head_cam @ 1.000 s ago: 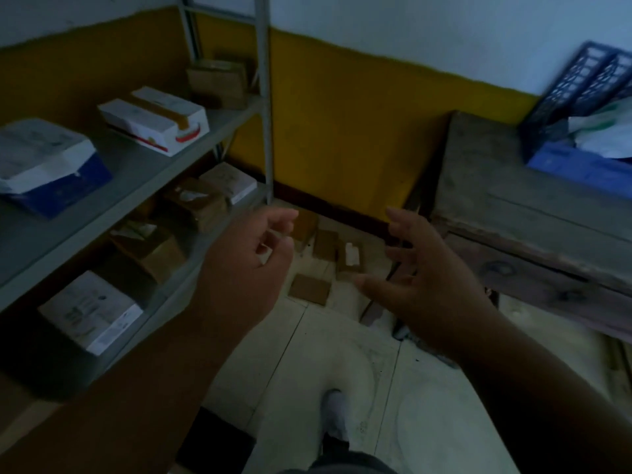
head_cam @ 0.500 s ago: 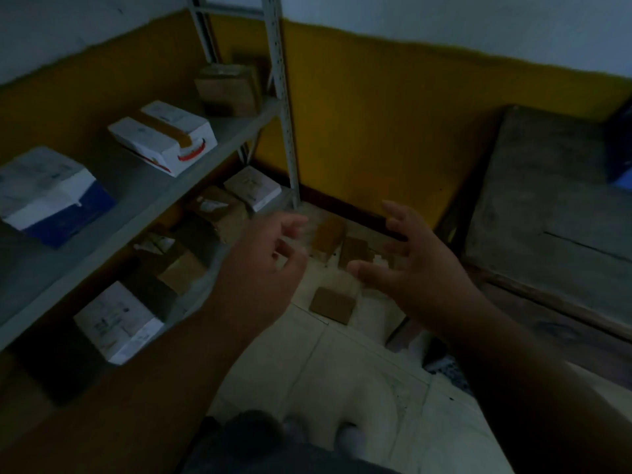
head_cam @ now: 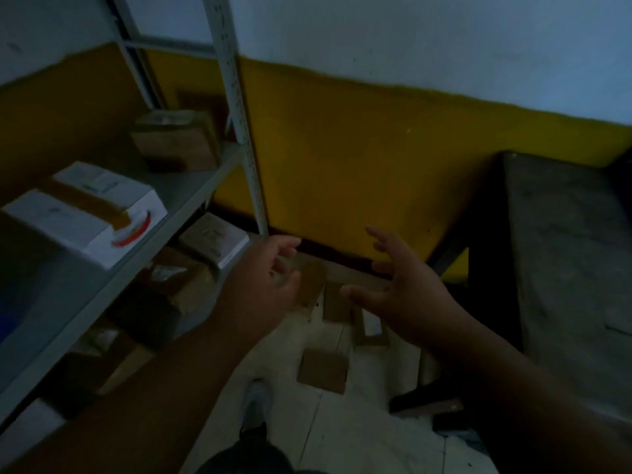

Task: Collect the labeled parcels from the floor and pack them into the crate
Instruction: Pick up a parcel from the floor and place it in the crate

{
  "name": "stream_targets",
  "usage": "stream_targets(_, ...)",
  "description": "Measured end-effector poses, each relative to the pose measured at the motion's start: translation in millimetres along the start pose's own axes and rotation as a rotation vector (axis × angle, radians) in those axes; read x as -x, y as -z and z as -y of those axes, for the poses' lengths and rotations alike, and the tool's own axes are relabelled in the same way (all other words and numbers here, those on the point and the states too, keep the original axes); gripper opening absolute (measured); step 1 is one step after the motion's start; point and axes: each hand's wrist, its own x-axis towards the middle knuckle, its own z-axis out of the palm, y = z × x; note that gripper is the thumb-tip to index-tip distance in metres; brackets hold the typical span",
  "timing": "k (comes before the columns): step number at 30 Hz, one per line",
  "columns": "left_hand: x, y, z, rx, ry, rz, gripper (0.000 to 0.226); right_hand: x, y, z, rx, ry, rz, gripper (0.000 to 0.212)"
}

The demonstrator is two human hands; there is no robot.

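— What lies nearest?
— A flat square brown cardboard parcel (head_cam: 323, 371) on the pale tiled floor (head_cam: 359, 439), near the person's shoe (head_cam: 255, 401).
— And the hands?
— The left hand (head_cam: 263, 292) and right hand (head_cam: 407, 295) hover above the floor, fingers spread and loosely bent, holding nothing.
— Beyond them?
— More small brown parcels (head_cam: 337, 306) lie by the yellow wall, right of the grey metal shelf (head_cam: 102, 295).

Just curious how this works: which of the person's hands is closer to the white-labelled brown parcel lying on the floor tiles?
Right. The right hand hovers just above the labelled parcel, partly overlapping it in view. The left hand is off to its left, nearer the shelf.
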Motion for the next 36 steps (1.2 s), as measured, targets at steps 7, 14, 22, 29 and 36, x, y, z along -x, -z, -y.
stream_targets(7, -172, -8, 113, -0.022, -0.063, 0.125, 0.039, -167, -76, -34, -0.311, -0.181, -0.176, 0.095)
stream_targets(14, -256, -123, 253, -0.001, 0.110, 0.200, 0.030, -306, -168, -167, -0.256, -0.388, -0.235, 0.053)
stream_targets(22, -250, -305, 447, 0.118, 0.271, 0.286, 0.009, -390, -309, -408, -0.154, -0.566, -0.213, 0.050)
stream_targets(29, -242, -433, 617, -0.021, 0.490, 0.417, 0.050, -398, -414, -575, -0.172, -0.718, -0.047, 0.053)
stream_targets(36, -228, -477, 691, 0.097, 0.742, 0.511, 0.076, -416, -460, -621, -0.355, -0.896, 0.034, 0.016)
